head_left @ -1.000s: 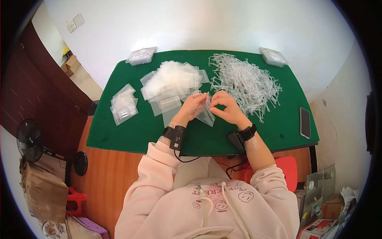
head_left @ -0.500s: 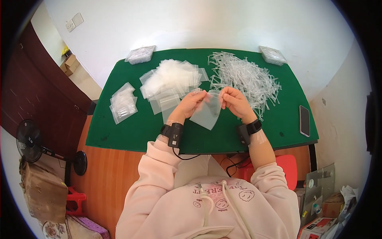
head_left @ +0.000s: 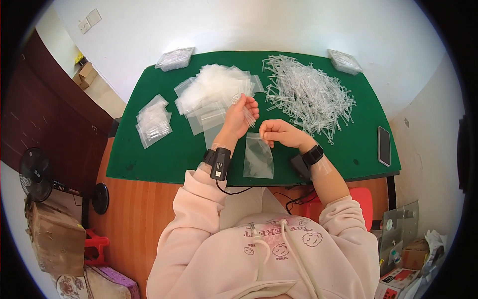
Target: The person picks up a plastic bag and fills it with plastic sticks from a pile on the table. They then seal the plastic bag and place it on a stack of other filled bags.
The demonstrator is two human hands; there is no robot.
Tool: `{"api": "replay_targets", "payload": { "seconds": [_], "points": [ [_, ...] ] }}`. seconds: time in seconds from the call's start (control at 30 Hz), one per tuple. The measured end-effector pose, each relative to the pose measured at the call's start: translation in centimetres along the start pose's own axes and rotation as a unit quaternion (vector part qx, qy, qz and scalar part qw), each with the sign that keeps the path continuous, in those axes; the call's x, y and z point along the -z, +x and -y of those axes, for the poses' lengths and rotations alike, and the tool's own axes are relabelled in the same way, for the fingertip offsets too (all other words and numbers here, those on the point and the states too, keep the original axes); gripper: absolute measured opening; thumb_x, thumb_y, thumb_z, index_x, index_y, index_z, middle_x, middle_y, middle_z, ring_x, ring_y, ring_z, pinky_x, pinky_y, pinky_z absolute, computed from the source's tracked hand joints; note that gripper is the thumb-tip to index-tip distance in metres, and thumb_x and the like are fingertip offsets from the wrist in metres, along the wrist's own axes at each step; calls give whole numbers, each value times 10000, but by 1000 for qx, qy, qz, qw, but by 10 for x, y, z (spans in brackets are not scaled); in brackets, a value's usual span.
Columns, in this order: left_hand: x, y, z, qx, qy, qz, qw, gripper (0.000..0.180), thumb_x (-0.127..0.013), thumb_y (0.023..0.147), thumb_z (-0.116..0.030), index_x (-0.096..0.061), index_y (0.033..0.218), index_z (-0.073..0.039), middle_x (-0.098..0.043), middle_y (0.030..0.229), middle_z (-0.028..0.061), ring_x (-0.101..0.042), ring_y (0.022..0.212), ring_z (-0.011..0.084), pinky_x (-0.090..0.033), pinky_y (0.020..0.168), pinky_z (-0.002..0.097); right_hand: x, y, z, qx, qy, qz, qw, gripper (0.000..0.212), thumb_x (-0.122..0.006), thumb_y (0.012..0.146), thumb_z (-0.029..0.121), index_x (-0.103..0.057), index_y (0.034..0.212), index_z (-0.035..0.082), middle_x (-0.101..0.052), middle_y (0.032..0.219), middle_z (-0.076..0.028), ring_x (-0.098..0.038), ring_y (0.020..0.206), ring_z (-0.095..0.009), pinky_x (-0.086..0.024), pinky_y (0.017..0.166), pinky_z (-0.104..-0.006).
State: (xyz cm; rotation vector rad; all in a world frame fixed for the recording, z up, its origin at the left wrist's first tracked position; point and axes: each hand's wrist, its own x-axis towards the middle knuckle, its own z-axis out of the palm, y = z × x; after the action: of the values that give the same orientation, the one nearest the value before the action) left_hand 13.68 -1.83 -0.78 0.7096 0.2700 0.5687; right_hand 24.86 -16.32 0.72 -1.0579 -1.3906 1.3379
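My left hand (head_left: 241,115) is closed around a small bunch of thin clear plastic sticks with looped ends (head_left: 249,118), their tips pointing toward my right hand. A clear zip bag (head_left: 259,160) hangs below my right hand (head_left: 279,133), which pinches its upper edge between thumb and fingers. The pile of flat zip bags (head_left: 211,94) lies just beyond my left hand. Beyond my right hand spreads a large heap of the same clear sticks (head_left: 311,94). Several filled bags (head_left: 153,122) lie stacked at the left.
Clear plastic boxes stand at the far corners of the green table (head_left: 189,164), one at the left (head_left: 174,60) and one at the right (head_left: 345,62). A phone (head_left: 383,146) lies near the right edge. A black fan (head_left: 36,174) and a red stool (head_left: 95,247) are left of the table.
My left hand has let go of the bag and now shows the sticks in its grip. My right hand has drawn the bag nearer to me and left.
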Motion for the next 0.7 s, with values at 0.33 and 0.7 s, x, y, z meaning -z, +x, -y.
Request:
{"api": "replay_targets", "payload": {
  "seconds": [0.33, 0.7],
  "points": [
    [-6, -5, 5, 18, 185, 64, 980, 365, -388, 948, -343, -556, 879, -27, -605, 930, 108, -566, 871, 203, -450, 806, 323, 0, 0, -2, 25, -49, -44, 998, 47, -511, 866, 80, -552, 855, 60, -512, 760, 42, -457, 661, -40, -382, 588, -189],
    [-1, -5, 3, -10, 197, 60, 979, 410, -358, 953, -383, -505, 761, -51, -551, 783, 69, -529, 768, 175, -429, 731, 304, 0, -3, 3, 104, -260, -117, 953, 45, -529, 829, 35, -568, 843, 17, -554, 777, -11, -503, 724, -88, -410, 646, -220]
  ]
}}
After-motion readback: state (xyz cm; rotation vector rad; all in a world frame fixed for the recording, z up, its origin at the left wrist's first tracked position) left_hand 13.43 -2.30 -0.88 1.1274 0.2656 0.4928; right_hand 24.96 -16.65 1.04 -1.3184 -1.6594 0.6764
